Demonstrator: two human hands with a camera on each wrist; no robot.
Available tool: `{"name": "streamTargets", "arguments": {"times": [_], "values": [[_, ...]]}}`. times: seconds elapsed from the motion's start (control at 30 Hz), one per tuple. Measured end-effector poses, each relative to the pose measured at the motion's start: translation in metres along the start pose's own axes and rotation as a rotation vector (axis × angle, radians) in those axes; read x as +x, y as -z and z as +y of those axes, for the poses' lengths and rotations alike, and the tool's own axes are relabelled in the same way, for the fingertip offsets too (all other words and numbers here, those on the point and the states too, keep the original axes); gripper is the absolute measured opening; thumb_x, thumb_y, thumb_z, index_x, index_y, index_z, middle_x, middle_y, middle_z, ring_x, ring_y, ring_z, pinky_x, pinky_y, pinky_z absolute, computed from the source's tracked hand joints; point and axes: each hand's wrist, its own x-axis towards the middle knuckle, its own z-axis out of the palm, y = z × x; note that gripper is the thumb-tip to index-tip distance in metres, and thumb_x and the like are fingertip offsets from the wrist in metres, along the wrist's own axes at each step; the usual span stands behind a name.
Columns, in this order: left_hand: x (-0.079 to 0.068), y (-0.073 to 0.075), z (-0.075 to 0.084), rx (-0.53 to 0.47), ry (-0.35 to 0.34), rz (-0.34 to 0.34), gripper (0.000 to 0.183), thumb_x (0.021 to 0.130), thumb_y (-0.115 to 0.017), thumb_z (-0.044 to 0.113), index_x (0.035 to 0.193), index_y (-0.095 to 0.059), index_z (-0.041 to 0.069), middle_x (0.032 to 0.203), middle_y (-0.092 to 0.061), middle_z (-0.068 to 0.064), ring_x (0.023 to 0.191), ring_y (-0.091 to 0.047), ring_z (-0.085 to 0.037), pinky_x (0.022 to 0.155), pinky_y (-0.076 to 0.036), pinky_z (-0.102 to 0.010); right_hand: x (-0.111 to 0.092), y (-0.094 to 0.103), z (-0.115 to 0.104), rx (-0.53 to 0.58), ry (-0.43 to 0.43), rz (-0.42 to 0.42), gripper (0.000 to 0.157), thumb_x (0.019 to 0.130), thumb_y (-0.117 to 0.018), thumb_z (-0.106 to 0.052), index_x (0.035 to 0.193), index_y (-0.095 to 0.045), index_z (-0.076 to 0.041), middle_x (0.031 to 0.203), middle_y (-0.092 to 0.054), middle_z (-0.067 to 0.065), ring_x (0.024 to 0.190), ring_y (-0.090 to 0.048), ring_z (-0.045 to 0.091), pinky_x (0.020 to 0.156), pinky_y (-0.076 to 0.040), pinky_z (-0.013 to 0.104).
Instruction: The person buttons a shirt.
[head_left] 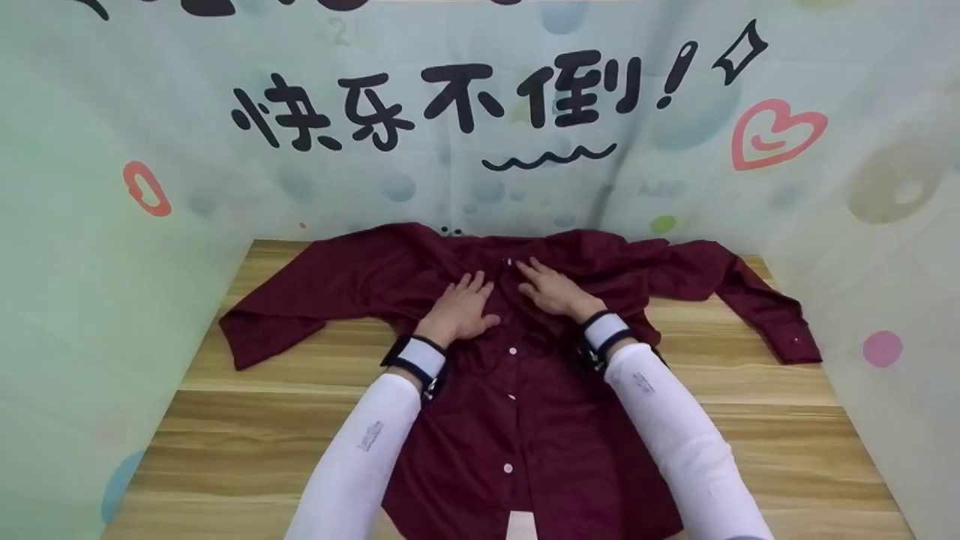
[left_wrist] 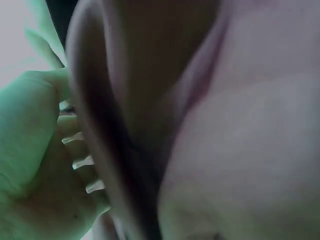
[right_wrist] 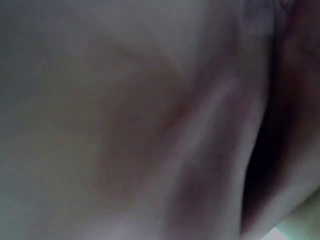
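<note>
A dark red long-sleeved shirt [head_left: 570, 435] lies front up, its sleeves spread to both sides and white buttons down the middle. On its upper chest, left of the button line, my left hand [head_left: 461, 311] rests with fingers spread. My right hand [head_left: 553, 291] lies across the placket from it, fingertips near the top button [head_left: 509, 262] by the collar. In the left wrist view, blurred folds of the shirt [left_wrist: 240, 150] stand close beside the palm of the left hand [left_wrist: 35, 150]. Blurred cloth of the shirt [right_wrist: 210, 175] fills the right wrist view.
Beneath the shirt is a wood-grain table [head_left: 247, 435]. A pale printed curtain [head_left: 450, 180] with black lettering rises at its back edge and along both sides. The right cuff [head_left: 795, 341] lies near the right table edge.
</note>
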Motion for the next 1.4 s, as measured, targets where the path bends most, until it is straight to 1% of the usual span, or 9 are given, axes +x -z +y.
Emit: {"name": "streamTargets", "arguments": {"times": [0.17, 0.27, 0.43, 0.53, 0.6, 0.77, 1.03, 1.23, 1.4], "values": [[-0.032, -0.005, 0.016, 0.052, -0.096, -0.044, 0.071, 0.103, -0.057, 0.042, 0.159, -0.034, 0.004, 0.167, -0.020, -0.018, 0.155, -0.013, -0.035, 0.125, -0.014, -0.048, 0.007, 0.008, 0.005, 0.054, -0.019, 0.023, 0.060, 0.111, -0.039, -0.026, 0.163, -0.019, -0.004, 0.166, -0.013, 0.028, 0.152, -0.019, 0.041, 0.123, -0.019, 0.047], [-0.047, -0.013, 0.021, 0.086, -0.120, -0.055, 0.071, 0.102, -0.059, 0.044, 0.157, -0.038, 0.004, 0.166, -0.024, -0.018, 0.155, -0.017, -0.034, 0.124, -0.018, -0.048, 0.003, 0.010, 0.006, 0.062, 0.018, 0.065, 0.054, 0.111, -0.040, -0.021, 0.159, -0.029, 0.000, 0.164, -0.022, 0.027, 0.151, -0.025, 0.040, 0.122, -0.022, 0.047], [-0.061, -0.026, 0.020, 0.144, -0.106, -0.075, 0.073, 0.101, -0.061, 0.046, 0.156, -0.040, 0.003, 0.165, -0.027, -0.018, 0.153, -0.023, -0.033, 0.123, -0.021, -0.050, -0.008, 0.008, -0.004, 0.020, 0.217, 0.166, 0.039, 0.108, -0.048, -0.013, 0.145, -0.055, 0.000, 0.150, -0.050, 0.021, 0.139, -0.047, 0.036, 0.115, -0.037, 0.046], [-0.064, -0.030, 0.017, 0.135, -0.098, -0.096, 0.075, 0.100, -0.062, 0.046, 0.156, -0.039, 0.003, 0.165, -0.028, -0.017, 0.153, -0.025, -0.032, 0.123, -0.022, -0.049, -0.015, 0.007, -0.012, -0.026, 0.339, 0.124, 0.038, 0.107, -0.050, -0.009, 0.143, -0.057, 0.001, 0.147, -0.055, 0.019, 0.136, -0.051, 0.035, 0.112, -0.041, 0.046], [-0.065, -0.031, 0.015, 0.111, -0.100, -0.104, 0.075, 0.099, -0.064, 0.045, 0.157, -0.038, 0.003, 0.166, -0.027, -0.016, 0.153, -0.024, -0.032, 0.123, -0.022, -0.048, -0.016, 0.007, -0.017, -0.061, 0.361, 0.067, 0.041, 0.106, -0.048, -0.008, 0.146, -0.053, 0.002, 0.150, -0.050, 0.020, 0.138, -0.049, 0.037, 0.113, -0.040, 0.048], [-0.069, -0.029, 0.012, 0.064, -0.120, -0.115, 0.079, 0.097, -0.067, 0.046, 0.158, -0.036, 0.005, 0.166, -0.025, -0.015, 0.154, -0.022, -0.030, 0.123, -0.023, -0.047, -0.007, 0.006, -0.012, -0.094, 0.215, -0.039, 0.052, 0.108, -0.044, -0.010, 0.158, -0.033, 0.000, 0.161, -0.031, 0.026, 0.144, -0.038, 0.040, 0.117, -0.034, 0.048], [-0.091, -0.029, 0.011, 0.084, -0.121, -0.153, 0.084, 0.091, -0.075, 0.046, 0.157, -0.040, 0.009, 0.166, -0.028, -0.011, 0.153, -0.025, -0.027, 0.122, -0.026, -0.043, 0.017, 0.001, -0.002, -0.102, 0.016, -0.037, 0.060, 0.110, -0.041, -0.026, 0.163, -0.020, -0.008, 0.157, -0.033, 0.032, 0.147, -0.031, 0.043, 0.120, -0.027, 0.050], [-0.103, -0.025, 0.010, 0.110, -0.125, -0.174, 0.082, 0.090, -0.076, 0.045, 0.156, -0.043, 0.011, 0.165, -0.031, -0.010, 0.151, -0.029, -0.027, 0.120, -0.029, -0.044, 0.027, 0.001, -0.004, -0.140, -0.050, 0.005, 0.061, 0.110, -0.041, -0.027, 0.163, -0.019, -0.005, 0.157, -0.031, 0.034, 0.148, -0.026, 0.046, 0.120, -0.025, 0.051], [-0.102, -0.021, 0.002, 0.048, -0.131, -0.151, 0.070, 0.092, -0.073, 0.046, 0.149, -0.054, 0.010, 0.157, -0.045, -0.011, 0.144, -0.042, -0.029, 0.117, -0.035, -0.041, 0.027, 0.004, -0.005, -0.012, -0.053, 0.001, 0.059, 0.111, -0.038, -0.028, 0.162, -0.022, -0.004, 0.160, -0.031, 0.028, 0.150, -0.025, 0.041, 0.121, -0.024, 0.048]]}}
